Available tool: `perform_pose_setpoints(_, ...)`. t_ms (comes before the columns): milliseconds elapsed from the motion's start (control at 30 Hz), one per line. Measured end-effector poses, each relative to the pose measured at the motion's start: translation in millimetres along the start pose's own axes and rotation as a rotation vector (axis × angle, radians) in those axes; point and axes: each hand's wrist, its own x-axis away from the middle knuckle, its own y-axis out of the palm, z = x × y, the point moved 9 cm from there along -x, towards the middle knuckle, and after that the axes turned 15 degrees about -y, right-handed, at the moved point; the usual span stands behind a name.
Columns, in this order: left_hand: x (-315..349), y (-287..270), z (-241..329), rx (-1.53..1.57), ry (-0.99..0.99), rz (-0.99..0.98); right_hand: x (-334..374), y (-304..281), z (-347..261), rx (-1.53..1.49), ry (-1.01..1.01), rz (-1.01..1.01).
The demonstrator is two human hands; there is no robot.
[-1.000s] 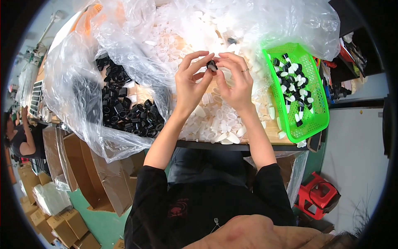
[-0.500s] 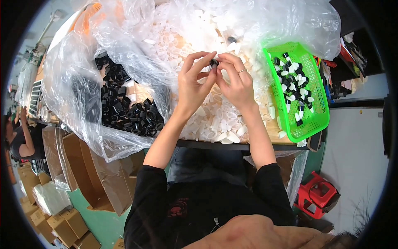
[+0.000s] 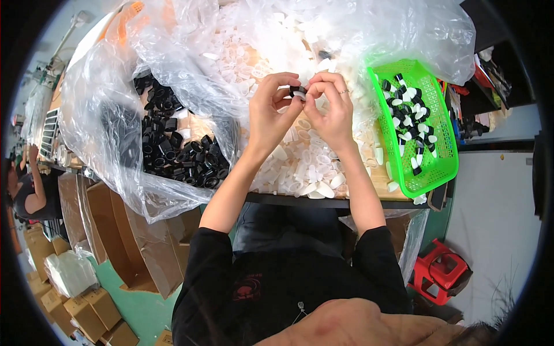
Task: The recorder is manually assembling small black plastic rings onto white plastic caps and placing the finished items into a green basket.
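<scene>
Above the middle of the table, my left hand (image 3: pixel 271 113) pinches a small black plastic cap (image 3: pixel 296 90) between thumb and fingers. A pale piece shows along the cap's lower side; how the two fit together is too small to make out. My right hand (image 3: pixel 331 112), with a ring on one finger, closes on the same cap from the right, thumb and fingertips against it. Below and around both hands lie many translucent and white oval pieces (image 3: pixel 306 170). To the left, a heap of black caps (image 3: pixel 182 155) lies in an opened clear plastic bag (image 3: pixel 107 130).
On the right stands a green perforated basket (image 3: pixel 452 155) with several black-and-white assembled pieces (image 3: pixel 407 118). Clear plastic sheeting (image 3: pixel 415 34) covers the far side. Cardboard boxes (image 3: pixel 130 242) and a red stool (image 3: pixel 441 271) stand below table level. Another person (image 3: pixel 34 193) is at far left.
The black cap has turned between my fingers, and its pale piece now shows more. My right hand's fingers have curled and shifted slightly against it.
</scene>
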Motion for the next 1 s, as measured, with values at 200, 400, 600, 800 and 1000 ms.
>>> perform_pose_setpoints(200, -2, -3, -9, 0.036, -0.071, 0.018, 1, -7, -6, 0.057, -0.123, 0.052)
perform_pose_setpoints(400, -2, -4, -10, 0.070, -0.084, 0.031, -7, -4, -18, 0.118, -0.285, 0.018)
perform_pose_setpoints(600, -2, -4, -9, 0.040, -0.079, 0.031, -2, 5, -20, 0.198, -0.286, -0.084)
perform_pose_setpoints(800, -2, -1, -15, 0.017, -0.137, -0.002, 0, 3, -15, 0.235, -0.199, -0.076)
perform_pose_setpoints(1000, 0, -3, 4, -0.067, 0.053, 0.060, -1, 3, 6, 0.006, 0.068, -0.017)
